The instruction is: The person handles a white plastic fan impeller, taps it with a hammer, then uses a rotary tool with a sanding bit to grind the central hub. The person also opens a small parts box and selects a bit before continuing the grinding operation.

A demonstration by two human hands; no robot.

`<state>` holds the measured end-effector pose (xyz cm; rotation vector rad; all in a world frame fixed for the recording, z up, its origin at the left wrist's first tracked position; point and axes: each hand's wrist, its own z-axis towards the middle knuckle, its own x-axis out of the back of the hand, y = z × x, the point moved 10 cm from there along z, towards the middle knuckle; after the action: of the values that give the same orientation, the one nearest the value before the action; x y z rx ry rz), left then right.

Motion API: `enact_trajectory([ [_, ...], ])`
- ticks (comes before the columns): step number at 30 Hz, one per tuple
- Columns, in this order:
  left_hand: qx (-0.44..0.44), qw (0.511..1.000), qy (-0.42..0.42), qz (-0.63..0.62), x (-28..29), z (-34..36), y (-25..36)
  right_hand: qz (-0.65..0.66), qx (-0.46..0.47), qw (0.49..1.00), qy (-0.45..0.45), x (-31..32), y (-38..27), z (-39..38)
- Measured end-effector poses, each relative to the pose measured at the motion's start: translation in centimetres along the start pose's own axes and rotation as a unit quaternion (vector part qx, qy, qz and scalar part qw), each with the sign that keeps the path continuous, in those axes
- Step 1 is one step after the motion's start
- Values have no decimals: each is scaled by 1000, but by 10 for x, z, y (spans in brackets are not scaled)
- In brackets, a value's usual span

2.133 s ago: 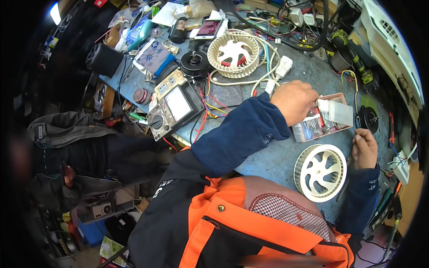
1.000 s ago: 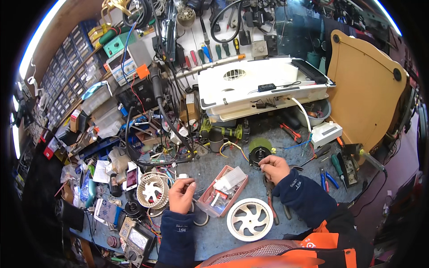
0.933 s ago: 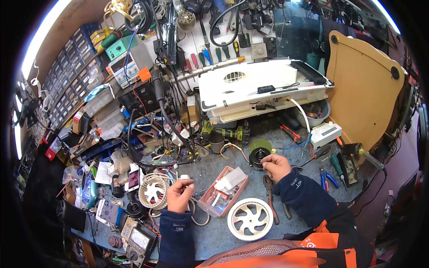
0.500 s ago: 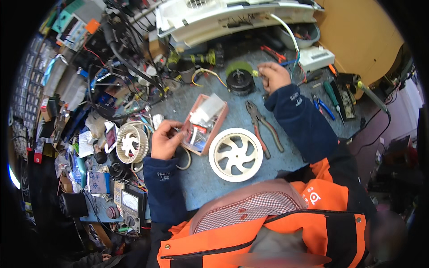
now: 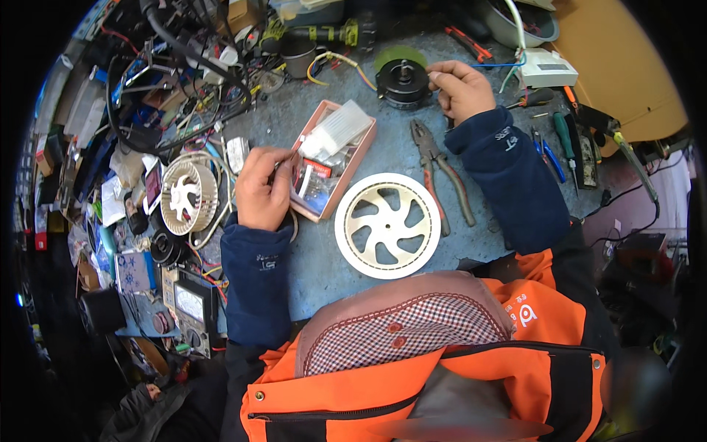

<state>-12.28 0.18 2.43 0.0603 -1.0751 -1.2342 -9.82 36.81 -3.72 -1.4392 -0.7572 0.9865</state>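
Smooth plastic box (image 5: 351, 172), metal motor (image 5: 404, 88)

Left hand (image 5: 261, 190): anything pinched, too small to tell. Right hand (image 5: 467, 93): fingertip contact with round black motor (image 5: 402, 90) unclear. Translucent plastic case (image 5: 340, 131) hides some contents of pink rectangular plastic tray (image 5: 349, 166). Round grey bowl (image 5: 502, 31) cut by top edge.

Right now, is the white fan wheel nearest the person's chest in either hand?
No, the white fan wheel rests on the blue bench, apart from both the left hand and the right hand.
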Motion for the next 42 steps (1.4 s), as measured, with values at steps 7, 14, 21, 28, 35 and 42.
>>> enact_trajectory([
  [7, 13, 996, 83, 20, 23, 1, -12, -14, -2, 1000, -10, 1, 3, -1],
  [14, 113, 984, 124, -60, 46, -9, -41, -69, 35, 996, -41, -9, 0, -4],
  [21, 182, 971, 59, -147, 36, -12, -53, -133, 56, 986, -80, -21, -3, -12],
  [28, 167, 970, 49, -167, 36, -11, -52, -131, 65, 984, -97, -27, -2, -12],
  [35, 152, 977, 34, -147, 34, -9, -46, -140, 69, 983, -94, -26, -2, -12],
  [42, 62, 996, -32, -58, 27, 1, -9, -169, 84, 978, -94, -30, -8, -18],
])
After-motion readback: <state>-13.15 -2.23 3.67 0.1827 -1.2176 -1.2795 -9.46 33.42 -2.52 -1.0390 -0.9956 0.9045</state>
